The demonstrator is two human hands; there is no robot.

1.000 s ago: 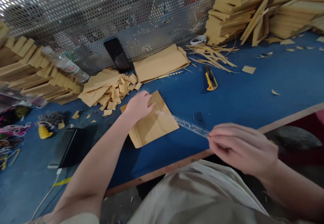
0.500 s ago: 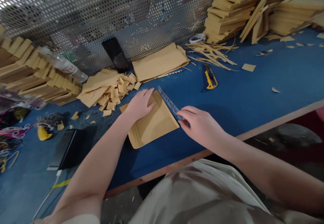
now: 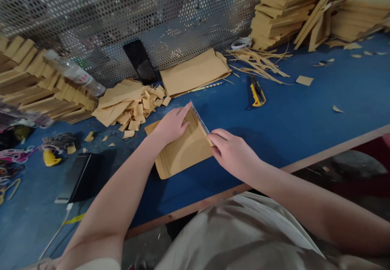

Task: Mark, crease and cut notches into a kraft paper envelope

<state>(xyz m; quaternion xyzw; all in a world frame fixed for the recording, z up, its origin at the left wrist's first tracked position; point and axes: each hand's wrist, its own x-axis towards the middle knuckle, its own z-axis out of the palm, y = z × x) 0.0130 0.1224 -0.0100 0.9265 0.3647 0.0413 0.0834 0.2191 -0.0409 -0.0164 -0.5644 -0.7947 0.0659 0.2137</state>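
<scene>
- Left hand (image 3: 171, 127), open, rests on a kraft-paper envelope (image 3: 189, 150) on the blue tabletop (image 3: 292, 115) (seemingly steadying it).
- Right hand (image 3: 233, 150) pinches a clear ruler (image 3: 200, 118) along the envelope's right edge, apparently for alignment.

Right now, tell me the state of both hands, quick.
Left hand: open, resting on the brown paper envelope.
Right hand: closed, holding the clear ruler at the envelope's edge.

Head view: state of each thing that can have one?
Folded brown paper: lying under left hand
Clear plastic ruler: in right hand, along the paper's edge
Yellow-black cutter: lying, blade position unclear
Black phone: propped against grey metal mesh, screen dark
Clear plastic bottle: tilted
Black boxy device: white cable plugged in
</scene>
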